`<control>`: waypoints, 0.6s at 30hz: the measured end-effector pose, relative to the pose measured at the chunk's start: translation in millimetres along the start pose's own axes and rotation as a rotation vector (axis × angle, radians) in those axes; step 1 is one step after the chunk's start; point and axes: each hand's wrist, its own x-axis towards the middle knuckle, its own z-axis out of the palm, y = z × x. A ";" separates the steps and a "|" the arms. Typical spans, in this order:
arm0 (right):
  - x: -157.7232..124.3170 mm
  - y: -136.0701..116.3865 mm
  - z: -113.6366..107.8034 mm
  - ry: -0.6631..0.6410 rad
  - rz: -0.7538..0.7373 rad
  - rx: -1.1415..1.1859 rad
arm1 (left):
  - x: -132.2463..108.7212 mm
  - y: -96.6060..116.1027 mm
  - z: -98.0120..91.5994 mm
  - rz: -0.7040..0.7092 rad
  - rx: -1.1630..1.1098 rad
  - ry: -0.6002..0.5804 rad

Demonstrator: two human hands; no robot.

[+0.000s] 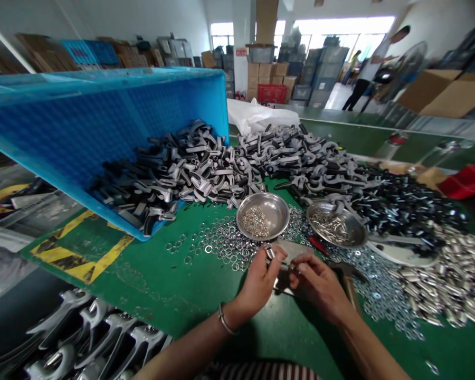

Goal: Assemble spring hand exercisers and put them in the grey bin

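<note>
My left hand is closed around a small silvery ribbed metal piece, which shows between thumb and forefinger. Close beside it, my right hand pinches something small and dark that its fingertips mostly cover. Both hands are above a flat metal plate on the green table. Just beyond them stands a steel bowl with tiny metal parts. To its right, another steel bowl holds small pins or screws. Loose metal rings lie left of my hands.
A tipped blue crate spills grey-and-black handles across the back. Black parts, silvery cylinders and small nuts are heaped at right. A hammer lies by my right hand. More handles sit lower left. A person stands far off.
</note>
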 end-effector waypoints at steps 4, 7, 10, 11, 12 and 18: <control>-7.8 18.4 12.7 0.014 0.048 0.271 | -6.3 1.3 6.1 0.107 0.106 -0.046; -4.2 21.5 13.8 -0.043 0.052 0.284 | -10.6 2.4 6.9 0.110 0.194 -0.058; -7.7 20.0 11.7 -0.087 0.051 0.232 | -13.3 1.1 7.3 0.065 0.248 -0.046; -10.7 19.3 10.7 -0.101 0.050 0.190 | -14.1 0.1 7.9 0.045 0.254 -0.041; -14.2 18.5 9.7 -0.107 0.040 0.133 | -15.0 -1.0 8.8 0.024 0.256 -0.032; -28.2 9.5 6.3 0.074 -0.536 -0.582 | -20.4 6.9 12.7 -0.074 0.103 0.006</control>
